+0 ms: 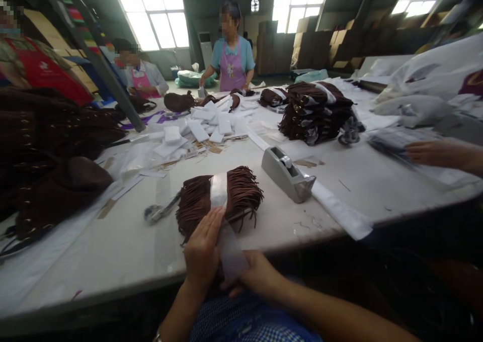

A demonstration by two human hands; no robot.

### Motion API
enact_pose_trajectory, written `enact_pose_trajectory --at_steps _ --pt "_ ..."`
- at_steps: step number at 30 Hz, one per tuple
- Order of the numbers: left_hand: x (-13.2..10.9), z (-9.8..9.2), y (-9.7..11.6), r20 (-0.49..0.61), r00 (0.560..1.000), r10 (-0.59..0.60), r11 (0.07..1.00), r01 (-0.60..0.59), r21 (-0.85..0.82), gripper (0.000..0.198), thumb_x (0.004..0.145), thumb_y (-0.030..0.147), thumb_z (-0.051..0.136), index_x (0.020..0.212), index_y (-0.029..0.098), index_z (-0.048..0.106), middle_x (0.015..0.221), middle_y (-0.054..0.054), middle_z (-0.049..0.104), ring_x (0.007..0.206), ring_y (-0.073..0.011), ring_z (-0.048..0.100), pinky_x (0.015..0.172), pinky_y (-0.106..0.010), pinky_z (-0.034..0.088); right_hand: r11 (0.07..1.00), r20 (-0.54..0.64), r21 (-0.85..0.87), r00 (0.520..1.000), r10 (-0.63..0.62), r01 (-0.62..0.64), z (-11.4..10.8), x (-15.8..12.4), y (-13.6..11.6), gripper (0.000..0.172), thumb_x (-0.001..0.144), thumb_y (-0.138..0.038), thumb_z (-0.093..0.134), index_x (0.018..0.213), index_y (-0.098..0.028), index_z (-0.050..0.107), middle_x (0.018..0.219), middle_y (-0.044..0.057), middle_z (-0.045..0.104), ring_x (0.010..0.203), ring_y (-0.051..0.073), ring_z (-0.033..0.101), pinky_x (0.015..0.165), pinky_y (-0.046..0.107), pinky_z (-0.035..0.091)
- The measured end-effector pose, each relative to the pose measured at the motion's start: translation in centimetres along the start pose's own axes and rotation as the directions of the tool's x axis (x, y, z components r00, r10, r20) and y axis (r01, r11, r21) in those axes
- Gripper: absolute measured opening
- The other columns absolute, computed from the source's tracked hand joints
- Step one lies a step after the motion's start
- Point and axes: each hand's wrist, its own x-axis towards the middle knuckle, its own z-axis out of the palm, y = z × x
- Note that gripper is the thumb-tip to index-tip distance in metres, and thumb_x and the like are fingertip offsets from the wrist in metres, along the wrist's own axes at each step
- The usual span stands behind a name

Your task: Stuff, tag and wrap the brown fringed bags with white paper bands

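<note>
A dark brown fringed bag (241, 191) lies on the table in front of me, with a white strip (232, 254) wrapped across its middle. My left hand (204, 246) rests on the near side of the bag, fingers stretched out together over the strip. Low at the table's front edge, my right hand (260, 274) pinches the loose end of that strip between thumb and fingers. To the right of the bag stands a grey tape dispenser (289, 173). A clear-wrapped dark strap or chain (160, 211) trails from the bag's left side.
White foam pieces (198, 130) are heaped farther back. Stacked fringed bags (317, 110) stand at back right; more brown bags (56, 181) pile at left. A flat white strip (341, 211) reaches the front edge. A co-worker's hand (426, 152) touches plastic packaging at right; other people work behind.
</note>
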Motion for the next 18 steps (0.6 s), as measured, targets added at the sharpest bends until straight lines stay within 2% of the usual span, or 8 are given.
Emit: enact_pose_trajectory --at_steps 3,7,10,13,15,18 --pt "0.1 -0.1 0.1 0.005 1.0 0.012 1.0 -0.012 -0.013 0.077 0.077 -0.01 0.037 0.147 0.022 0.043 0.141 -0.005 0.057 0.128 -0.0203 0.056 0.109 -0.038 0.046 0.998 -0.007 0.002 0.998 0.065 -0.065 0.2 -0.3 2.0 0.063 0.051 -0.061 0.084 0.084 -0.01 0.07 0.083 0.009 0.072 0.068 0.019 0.07 0.055 0.026 0.054" --pt "-0.2 0.0 0.2 0.02 1.0 0.019 1.0 -0.019 -0.018 0.07 0.082 -0.009 0.036 0.145 0.02 0.045 0.14 -0.006 0.058 0.129 -0.0194 0.055 0.11 -0.038 0.045 0.985 0.038 -0.098 0.988 0.148 -0.144 -0.2 -0.9 3.7 0.061 0.057 -0.066 0.078 0.079 -0.01 0.071 0.066 0.005 0.068 0.057 0.014 0.065 0.05 0.023 0.048" --pt "-1.1 0.3 0.4 0.073 0.995 0.075 0.997 -0.075 -0.006 0.064 0.086 -0.007 0.034 0.144 0.018 0.046 0.141 -0.007 0.058 0.13 -0.0198 0.054 0.11 -0.04 0.045 0.974 0.047 -0.192 0.99 0.129 -0.118 -0.8 -1.7 3.9 0.05 0.069 -0.059 0.074 0.081 -0.011 0.074 0.064 0.003 0.068 0.056 0.012 0.063 0.053 0.021 0.047" --pt "-2.3 0.5 0.9 0.1 0.986 0.135 0.991 -0.136 0.011 0.059 0.09 -0.005 0.034 0.143 0.015 0.047 0.141 -0.008 0.058 0.131 -0.0205 0.053 0.11 -0.042 0.045 0.94 0.04 -0.335 0.996 0.085 -0.067 -1.8 -3.0 3.0 0.035 0.08 -0.046 0.067 0.083 -0.012 0.076 0.064 0.002 0.068 0.058 0.012 0.063 0.058 0.021 0.047" --pt "-2.8 0.5 1.2 0.102 0.983 0.149 0.988 -0.152 0.023 0.054 0.092 -0.003 0.034 0.143 0.014 0.047 0.14 -0.008 0.058 0.132 -0.0209 0.053 0.11 -0.043 0.044 0.851 0.102 -0.525 0.993 0.055 0.007 -2.7 -4.2 1.3 0.025 0.083 -0.037 0.066 0.08 -0.014 0.076 0.066 0.002 0.07 0.06 0.012 0.062 0.061 0.022 0.047" --pt "-3.2 0.5 1.6 0.114 0.979 0.166 0.984 -0.171 0.04 0.049 0.096 0.002 0.034 0.141 0.013 0.048 0.14 -0.009 0.058 0.132 -0.0214 0.052 0.109 -0.043 0.045 0.602 0.176 -0.782 0.984 -0.038 0.163 -4.0 -5.3 -3.2 0.018 0.084 -0.031 0.067 0.075 -0.017 0.075 0.069 0.001 0.072 0.062 0.014 0.063 0.061 0.022 0.046"
